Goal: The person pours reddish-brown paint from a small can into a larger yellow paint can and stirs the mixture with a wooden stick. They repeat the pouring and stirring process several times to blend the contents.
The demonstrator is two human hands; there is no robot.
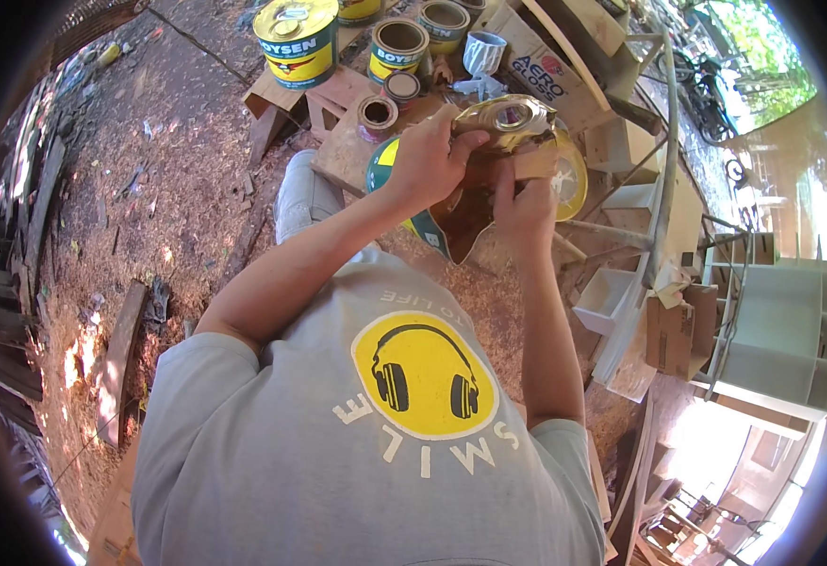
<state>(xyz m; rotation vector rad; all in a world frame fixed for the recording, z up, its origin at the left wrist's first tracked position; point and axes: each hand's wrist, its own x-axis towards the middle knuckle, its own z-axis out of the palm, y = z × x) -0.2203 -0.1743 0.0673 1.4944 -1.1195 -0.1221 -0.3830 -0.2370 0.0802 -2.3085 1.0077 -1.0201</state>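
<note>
Both my hands are grasping: the left hand (432, 156) pinches a shiny gold-coloured piece (489, 140) with a round ring in it, and the right hand (525, 212), thumb up, grips a tan strip (532, 167) just below it. That piece is over a bent green-and-yellow container (430, 231), brown within, with a yellow disc (572, 189) to its right; what joins what, I cannot tell. Beyond, I count four large cans, one lidded (296, 45), one cut off by the picture's edge (360, 9), two uncovered (399, 52) (444, 26), their contents unclear. There are two small tins (378, 115) (402, 87), the nearer dark inside, one smeared cup (483, 53) and one cardboard box (547, 71). The tabletop (338, 151) ends by my leg (298, 193); open ground (178, 179) spreads left, while pale shelving (772, 321) crowds my right.
</note>
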